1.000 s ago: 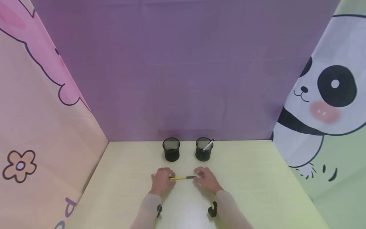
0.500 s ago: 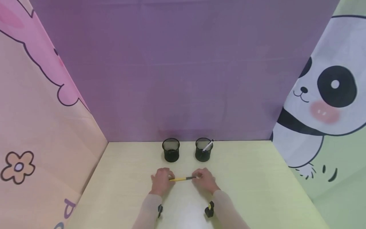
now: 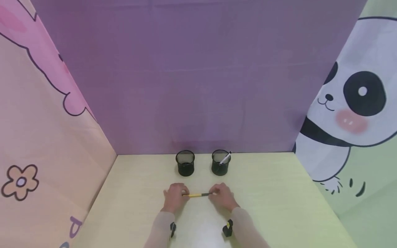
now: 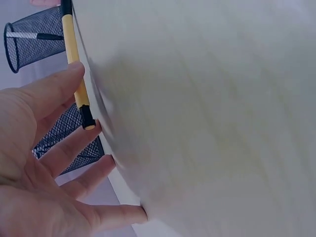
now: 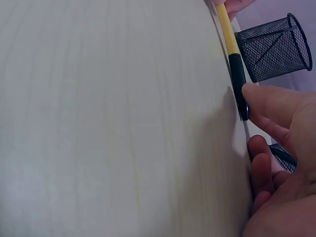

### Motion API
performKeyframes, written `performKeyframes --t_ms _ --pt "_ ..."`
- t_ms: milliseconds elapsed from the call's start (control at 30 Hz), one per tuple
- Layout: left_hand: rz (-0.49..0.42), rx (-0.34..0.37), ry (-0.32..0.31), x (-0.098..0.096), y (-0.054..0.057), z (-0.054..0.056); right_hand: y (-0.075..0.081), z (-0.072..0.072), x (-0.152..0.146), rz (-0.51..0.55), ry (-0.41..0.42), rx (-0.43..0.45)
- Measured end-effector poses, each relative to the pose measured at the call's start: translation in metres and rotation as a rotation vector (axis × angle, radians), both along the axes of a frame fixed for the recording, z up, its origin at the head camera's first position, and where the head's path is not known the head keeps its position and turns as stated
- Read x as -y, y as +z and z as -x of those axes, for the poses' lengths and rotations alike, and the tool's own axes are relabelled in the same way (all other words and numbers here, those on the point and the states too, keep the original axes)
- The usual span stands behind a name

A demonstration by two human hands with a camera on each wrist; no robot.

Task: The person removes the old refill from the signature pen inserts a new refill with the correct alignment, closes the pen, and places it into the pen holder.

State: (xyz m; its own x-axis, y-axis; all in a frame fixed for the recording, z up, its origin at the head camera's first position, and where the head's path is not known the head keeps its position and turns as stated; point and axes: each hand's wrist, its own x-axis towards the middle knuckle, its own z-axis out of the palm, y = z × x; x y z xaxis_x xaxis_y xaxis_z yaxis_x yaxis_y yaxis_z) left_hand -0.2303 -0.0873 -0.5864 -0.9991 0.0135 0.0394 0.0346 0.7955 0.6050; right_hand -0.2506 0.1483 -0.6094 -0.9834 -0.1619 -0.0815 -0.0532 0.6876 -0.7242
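Note:
A yellow pen with black ends (image 3: 195, 195) lies level between both hands, just above the table. My left hand (image 3: 175, 197) pinches its left part; in the left wrist view the thumb (image 4: 74, 74) presses the yellow barrel (image 4: 72, 42), while the other fingers spread with their tips at the table. At the opposite end, my right hand (image 3: 224, 196) pinches the black section (image 5: 238, 74) between thumb and forefinger. Its remaining fingers (image 5: 261, 170) are curled by the tabletop. The far tip of the black section shows just past the right thumb.
Two black mesh pen cups stand behind the hands: a left cup (image 3: 185, 168) and a right cup (image 3: 219, 168). A white pen (image 3: 225, 157) leans in the right one. The pale table (image 3: 263, 193) meets a purple backdrop (image 3: 198, 86), with printed cloth walls on both sides.
My right hand has closed its fingers on the black end of the pen, which they were only near a second ago. The left hand keeps its grip almost in place.

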Motion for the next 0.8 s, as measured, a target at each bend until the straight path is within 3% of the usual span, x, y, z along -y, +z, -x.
performKeyframes --t_ms 800 --pt "-0.059 0.017 -0.008 0.0027 0.0011 -0.0026 0.0066 -0.0016 -0.0033 0.050 0.022 0.045"
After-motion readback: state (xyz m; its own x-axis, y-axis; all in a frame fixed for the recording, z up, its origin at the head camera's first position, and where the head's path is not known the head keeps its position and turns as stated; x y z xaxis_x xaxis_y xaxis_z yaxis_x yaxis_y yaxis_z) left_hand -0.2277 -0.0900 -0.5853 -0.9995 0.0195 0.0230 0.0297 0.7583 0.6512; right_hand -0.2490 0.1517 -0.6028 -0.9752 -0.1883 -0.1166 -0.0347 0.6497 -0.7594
